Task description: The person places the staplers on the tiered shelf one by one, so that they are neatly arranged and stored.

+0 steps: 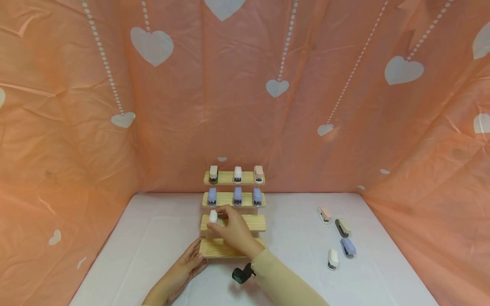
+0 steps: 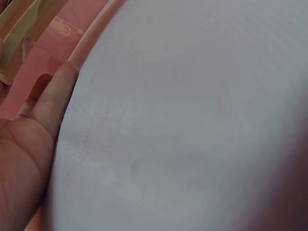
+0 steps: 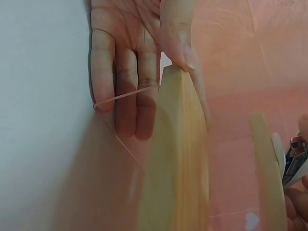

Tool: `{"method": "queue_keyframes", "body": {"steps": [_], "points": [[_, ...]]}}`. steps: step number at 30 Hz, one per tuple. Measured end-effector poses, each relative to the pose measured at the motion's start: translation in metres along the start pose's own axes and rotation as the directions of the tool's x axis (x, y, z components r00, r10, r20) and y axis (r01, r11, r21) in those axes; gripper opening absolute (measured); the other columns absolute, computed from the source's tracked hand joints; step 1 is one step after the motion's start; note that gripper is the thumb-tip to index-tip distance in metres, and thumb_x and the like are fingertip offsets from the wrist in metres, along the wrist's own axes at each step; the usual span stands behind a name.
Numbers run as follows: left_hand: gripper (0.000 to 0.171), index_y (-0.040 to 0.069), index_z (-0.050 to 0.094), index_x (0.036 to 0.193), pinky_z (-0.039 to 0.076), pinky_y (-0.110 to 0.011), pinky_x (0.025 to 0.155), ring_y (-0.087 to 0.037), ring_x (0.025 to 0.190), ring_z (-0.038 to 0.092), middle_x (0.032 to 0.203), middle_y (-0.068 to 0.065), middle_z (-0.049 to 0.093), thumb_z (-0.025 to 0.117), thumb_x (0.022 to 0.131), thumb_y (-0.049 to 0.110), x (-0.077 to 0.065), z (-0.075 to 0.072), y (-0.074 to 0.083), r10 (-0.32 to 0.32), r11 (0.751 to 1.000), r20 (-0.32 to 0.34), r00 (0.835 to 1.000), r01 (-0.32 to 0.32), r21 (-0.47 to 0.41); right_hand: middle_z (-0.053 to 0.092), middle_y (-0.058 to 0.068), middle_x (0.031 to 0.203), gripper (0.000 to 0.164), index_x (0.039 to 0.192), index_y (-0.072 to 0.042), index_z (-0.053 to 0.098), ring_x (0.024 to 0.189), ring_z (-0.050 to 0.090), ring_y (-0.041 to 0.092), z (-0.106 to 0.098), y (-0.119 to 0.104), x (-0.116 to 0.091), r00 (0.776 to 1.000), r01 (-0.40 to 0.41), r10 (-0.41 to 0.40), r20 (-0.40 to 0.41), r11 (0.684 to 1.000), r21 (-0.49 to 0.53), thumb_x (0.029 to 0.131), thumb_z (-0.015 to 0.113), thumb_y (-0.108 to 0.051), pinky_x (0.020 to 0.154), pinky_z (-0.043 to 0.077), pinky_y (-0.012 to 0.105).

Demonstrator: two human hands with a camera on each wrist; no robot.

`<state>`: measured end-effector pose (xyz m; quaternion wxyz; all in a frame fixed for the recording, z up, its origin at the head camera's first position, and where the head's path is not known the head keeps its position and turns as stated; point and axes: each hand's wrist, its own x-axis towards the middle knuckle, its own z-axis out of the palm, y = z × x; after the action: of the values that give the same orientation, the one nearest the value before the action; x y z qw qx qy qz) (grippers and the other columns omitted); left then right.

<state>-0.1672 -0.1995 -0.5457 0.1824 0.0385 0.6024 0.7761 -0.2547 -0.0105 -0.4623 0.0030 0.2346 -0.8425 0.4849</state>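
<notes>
My right hand (image 1: pixel 235 229) pinches a small white stapler (image 1: pixel 213 217) at the left end of the third step down of a wooden tiered rack. In the right wrist view the metal mouth of that stapler (image 3: pixel 295 153) shows close against the board. At the rack's lower left corner, my left hand (image 1: pixel 186 264) holds the end of the lowest board (image 1: pixel 218 250), thumb at its corner. Its other fingers (image 3: pixel 126 106) lie along the clear side panel (image 3: pixel 126 142). Most of the rack is outside the left wrist view.
On the top board (image 1: pixel 226 177) stand cream, white and pink staplers; three blue staplers (image 1: pixel 237 196) stand one step below. Right of the rack, a pink stapler (image 1: pixel 325 215), a cream one (image 1: pixel 343 228), a blue one (image 1: pixel 348 247) and a white one (image 1: pixel 332 259) lie on the table (image 1: pixel 294 238).
</notes>
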Motion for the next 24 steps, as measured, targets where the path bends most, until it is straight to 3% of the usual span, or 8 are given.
{"method": "queue_keyframes", "body": {"steps": [10, 24], "points": [[0.071, 0.017, 0.003, 0.157, 0.037, -0.036, 0.109, -0.037, 0.142, 0.014, 0.157, -0.029, 0.002, 0.048, 0.103, 0.026, 0.0003, 0.0008, 0.0005, 0.001, 1.0, 0.006, 1.0, -0.001, -0.001, 0.061, -0.003, 0.119, 0.053, 0.123, -0.013, 0.059, 0.112, 0.055, 0.013, 0.002, -0.0022, -0.0005, 0.999, 0.036, -0.035, 0.007, 0.999, -0.024, 0.085, 0.072, -0.047, 0.1, 0.047, 0.034], [0.072, 0.016, 0.0, 0.156, 0.037, -0.035, 0.109, -0.038, 0.142, 0.012, 0.157, -0.029, 0.0, 0.048, 0.103, 0.026, -0.0009, 0.0019, 0.0024, -0.001, 1.0, 0.004, 1.0, 0.001, -0.004, 0.06, -0.004, 0.123, 0.058, 0.127, -0.015, 0.057, 0.115, 0.054, 0.012, 0.001, -0.0049, -0.0043, 1.0, 0.001, 0.0, 0.021, 0.999, -0.047, 0.084, 0.071, -0.05, 0.103, 0.045, 0.035]]}}
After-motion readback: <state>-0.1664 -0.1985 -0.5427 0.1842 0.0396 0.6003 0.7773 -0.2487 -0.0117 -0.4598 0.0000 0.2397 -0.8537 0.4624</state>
